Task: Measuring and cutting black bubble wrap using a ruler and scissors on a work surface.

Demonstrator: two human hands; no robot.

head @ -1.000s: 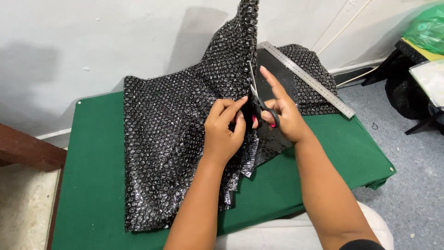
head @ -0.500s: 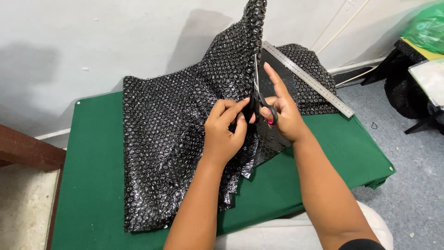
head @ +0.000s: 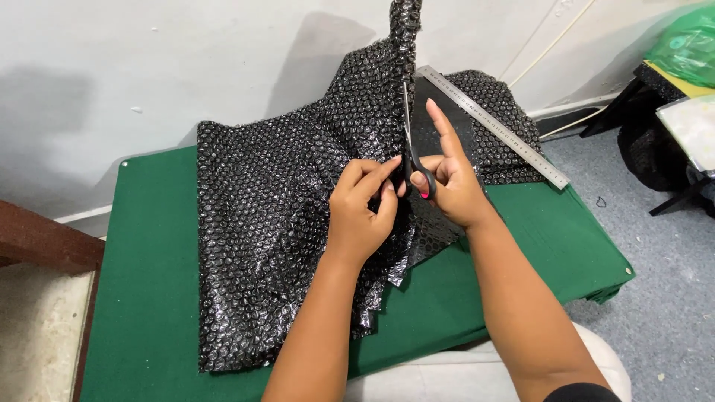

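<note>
A sheet of black bubble wrap [head: 283,216] lies over the green table [head: 149,298] and rises in a raised fold toward the wall. My left hand [head: 361,212] pinches the wrap just left of the cut line. My right hand [head: 450,182] holds black-handled scissors [head: 412,152] with pink inner grips, blades pointing up and away along the fold, index finger stretched beside them.
A long metal ruler [head: 495,126] lies diagonally on the wrap at the back right. A white wall stands close behind the table. A dark wooden edge [head: 45,242] is at left; a green plastic bag [head: 685,48] and black furniture stand on grey floor at right.
The scissors and my right hand have crept slightly farther up the fold. My left hand keeps its pinch on the wrap.
</note>
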